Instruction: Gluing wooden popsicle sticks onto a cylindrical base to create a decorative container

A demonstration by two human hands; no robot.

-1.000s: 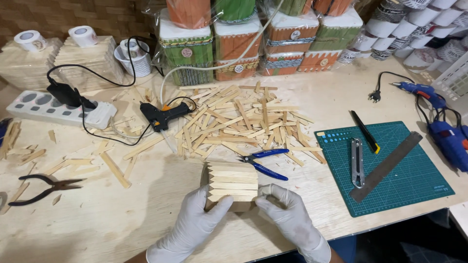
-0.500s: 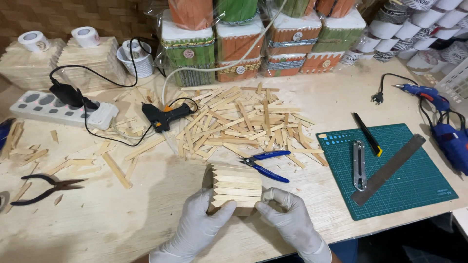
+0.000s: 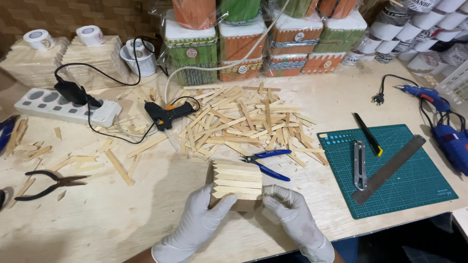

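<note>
From the head view, both gloved hands — left hand, right hand — clasp the small stick-clad box at the workbench's near edge — probably light, stiff, brittle, best held by its sides.

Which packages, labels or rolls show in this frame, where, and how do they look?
Wrapped boxes: back centre, clear film, orange and green sides, white lids, small round labels.
Tape rolls: back left on wood stacks, white.
Stacked cups: back right, white with dark print.
Cutting mat: right, green grid.
</note>
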